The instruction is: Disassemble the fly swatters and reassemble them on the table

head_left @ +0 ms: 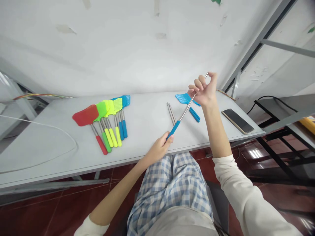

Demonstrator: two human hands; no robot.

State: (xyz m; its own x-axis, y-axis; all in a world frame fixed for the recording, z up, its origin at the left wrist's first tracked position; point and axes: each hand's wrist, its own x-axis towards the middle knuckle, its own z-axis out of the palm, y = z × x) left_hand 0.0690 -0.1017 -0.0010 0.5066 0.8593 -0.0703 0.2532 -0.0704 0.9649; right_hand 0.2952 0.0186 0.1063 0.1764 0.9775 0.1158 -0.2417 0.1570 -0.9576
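The telescopic rod (185,110) was held slanted above the worktop (147,131), stretched between both hands; the left hand (159,147) pinched its blue grip at the lower end; the right hand (204,89) was closed around the metal tip at the upper end. Beneath it lay 2 bare rods (171,113), a blue swatter head (183,98) and blue handles (194,114); finished swatters (105,121) sat well to the left; a phone (237,121) rested near the right edge.
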